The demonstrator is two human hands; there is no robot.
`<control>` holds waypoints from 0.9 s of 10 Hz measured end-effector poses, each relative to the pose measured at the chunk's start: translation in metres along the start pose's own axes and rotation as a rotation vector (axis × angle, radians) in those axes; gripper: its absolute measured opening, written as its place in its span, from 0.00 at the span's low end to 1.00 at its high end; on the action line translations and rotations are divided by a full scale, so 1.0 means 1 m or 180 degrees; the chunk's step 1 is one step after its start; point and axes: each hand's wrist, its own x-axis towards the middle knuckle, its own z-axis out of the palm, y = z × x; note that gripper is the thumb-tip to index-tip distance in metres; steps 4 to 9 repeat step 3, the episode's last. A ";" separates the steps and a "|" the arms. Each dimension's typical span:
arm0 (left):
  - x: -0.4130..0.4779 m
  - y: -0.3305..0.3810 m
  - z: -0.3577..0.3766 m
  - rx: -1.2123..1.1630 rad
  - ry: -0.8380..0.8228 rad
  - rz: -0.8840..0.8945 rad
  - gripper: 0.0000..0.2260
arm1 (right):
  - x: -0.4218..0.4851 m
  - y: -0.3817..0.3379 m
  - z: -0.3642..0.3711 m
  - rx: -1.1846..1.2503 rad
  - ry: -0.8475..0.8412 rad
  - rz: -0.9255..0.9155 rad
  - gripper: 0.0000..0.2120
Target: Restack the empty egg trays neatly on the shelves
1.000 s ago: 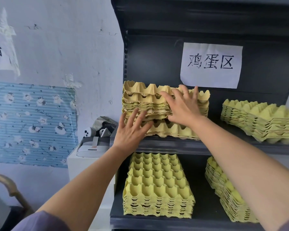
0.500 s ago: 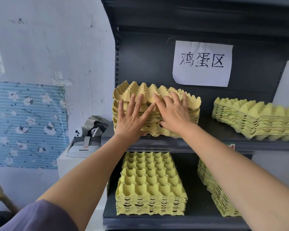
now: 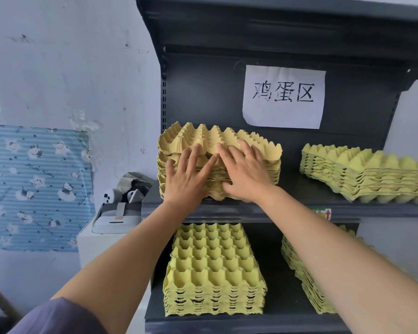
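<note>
Dark shelving [image 3: 203, 92] fills my view. At the left end of its upper shelf [image 3: 287, 209] sits the stack [image 3: 263, 147] of egg trays I am working on, unevenly nested, with the top tray's left end raised. My left hand [image 3: 186, 182] and right hand [image 3: 246, 174] lie flat against its front, side by side. The fingers are straight and spread, pressing and grasping nothing. A ring [image 3: 249, 154] shows on the right hand.

Well to the right on the same shelf lies a second stack [image 3: 372, 174]. One level down are a lower left stack [image 3: 212, 268] and a lower right stack [image 3: 304, 285], the latter partly hidden by my right forearm. A sign [image 3: 284, 96] hangs on the back panel. Left of the shelving, a grey device [image 3: 116, 216] sits on a white box [image 3: 94, 249], and a blue poster [image 3: 34, 186] hangs on the wall.
</note>
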 end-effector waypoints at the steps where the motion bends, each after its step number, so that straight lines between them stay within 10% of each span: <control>1: 0.003 0.001 -0.004 -0.0171 0.0067 -0.0056 0.38 | 0.000 0.001 -0.004 0.0146 -0.0059 0.0034 0.40; 9: 0.007 0.002 -0.006 -0.0306 0.0122 -0.0163 0.33 | -0.005 0.011 -0.010 0.0272 -0.0013 0.0034 0.35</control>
